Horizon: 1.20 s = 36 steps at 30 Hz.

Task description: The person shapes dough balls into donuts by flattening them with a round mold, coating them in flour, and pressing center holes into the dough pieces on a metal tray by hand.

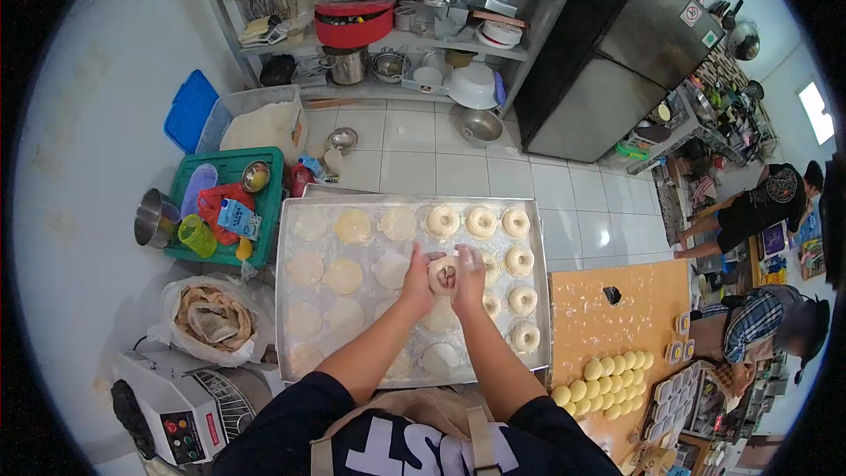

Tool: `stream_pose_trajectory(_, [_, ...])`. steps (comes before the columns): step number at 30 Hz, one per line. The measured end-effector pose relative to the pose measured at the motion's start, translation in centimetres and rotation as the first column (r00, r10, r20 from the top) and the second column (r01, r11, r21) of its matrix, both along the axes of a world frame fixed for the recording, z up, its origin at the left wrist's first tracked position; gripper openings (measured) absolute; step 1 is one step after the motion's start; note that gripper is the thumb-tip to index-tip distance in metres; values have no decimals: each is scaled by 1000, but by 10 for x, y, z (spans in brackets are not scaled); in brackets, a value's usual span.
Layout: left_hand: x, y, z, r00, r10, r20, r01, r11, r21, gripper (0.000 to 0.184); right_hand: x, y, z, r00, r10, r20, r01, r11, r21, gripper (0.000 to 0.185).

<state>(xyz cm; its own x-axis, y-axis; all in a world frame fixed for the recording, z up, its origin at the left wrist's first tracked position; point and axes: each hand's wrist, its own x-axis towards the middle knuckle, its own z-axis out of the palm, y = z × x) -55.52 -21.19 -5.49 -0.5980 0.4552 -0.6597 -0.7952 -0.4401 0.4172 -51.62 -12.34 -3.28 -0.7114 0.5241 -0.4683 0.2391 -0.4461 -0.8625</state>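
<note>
A ring of pale dough (435, 272) is held up over a metal tray (280, 300), between my two hands. My left hand (418, 282) grips its left side, and my right hand (470, 278) wraps its right side. Fingertips show through the hole in the middle. Several shaped dough rings (523, 301) sit on the right part of the tray, on round pieces of paper. More flat paper rounds (343, 276) lie in rows on the left, some under my forearms.
Right of the tray, a wooden table (582, 300) bears several dough balls (608, 379). Left are a green crate (273, 185), a bagged sack (216, 317) and a machine (176, 414). Shelves (388, 35) and a fridge (608, 62) stand beyond. Two people are at far right.
</note>
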Motion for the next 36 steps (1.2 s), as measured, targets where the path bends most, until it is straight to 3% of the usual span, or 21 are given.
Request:
stream_pose_trajectory(1, [2, 1, 3, 989, 115, 90, -123, 988, 92, 61, 1, 2, -3, 996, 93, -15, -93, 995, -38, 33])
stream_pose_trajectory(3, [-4, -10, 0, 984, -169, -56, 162, 981, -103, 60, 3, 11, -14, 961, 269, -56, -274, 956, -106, 33])
stream_pose_trajectory(4, [-8, -12, -2, 943, -315, -108, 288, 934, -210, 61, 3, 12, -19, 963, 269, -9, -269, 962, -37, 32])
stream_pose_trajectory(6, [-8, -9, -11, 842, -439, -312, 279, 851, -444, 59, 2, 12, -30, 963, 258, 84, -265, 959, 102, 30])
stream_pose_trajectory(7, [-9, -8, -14, 765, -510, -393, 247, 796, -552, 58, 2, 12, -39, 986, 168, 19, -169, 983, 67, 31])
stream_pose_trajectory(9, [-4, 1, -5, 972, -93, -215, 53, 982, -184, 57, 1, 12, -51, 995, -20, -101, 18, 1000, -22, 33])
stream_pose_trajectory(10, [-3, 3, 3, 993, 102, -55, -103, 995, -15, 57, 1, 12, -51, 993, 10, -121, -17, 998, -55, 33])
stream_pose_trajectory(13, [-13, -9, 10, 895, -385, -226, 283, 881, -379, 56, 5, 9, -24, 984, 141, -105, -155, 978, -138, 33])
stream_pose_trajectory(16, [-17, -15, 23, 693, -690, -207, 545, 690, -477, 57, 2, 17, -23, 970, 244, -15, -244, 967, -80, 31])
stream_pose_trajectory(19, [-6, -9, -6, 953, -240, -187, 223, 969, -110, 60, 0, 14, -26, 994, 109, 27, -104, 985, -135, 32])
stream_pose_trajectory(23, [-12, -13, -27, 958, -261, -120, 211, 923, -322, 63, 4, 16, -48, 995, 96, 20, -91, 980, -178, 33])
stream_pose_trajectory(26, [-14, -12, -32, 923, -343, -176, 232, 859, -456, 73, 3, 18, -73, 998, 60, 31, -60, 998, -5, 35])
stream_pose_trajectory(29, [-13, -16, -5, 857, -451, -250, 262, 798, -542, 79, 2, 18, -89, 980, 88, 176, -134, 954, 269, 37])
stream_pose_trajectory(32, [-15, -17, -11, 832, -483, -272, 264, 777, -572, 80, 4, 16, -94, 986, 74, 151, -113, 958, 265, 36])
stream_pose_trajectory(34, [-15, -15, -32, 839, -464, -285, 224, 771, -596, 77, 8, 12, -88, 986, 84, 143, -133, 913, 386, 36])
stream_pose_trajectory(36, [-13, -26, -56, 625, -629, -463, 228, 713, -663, 74, 12, 13, -81, 970, 161, 180, -229, 847, 479, 36])
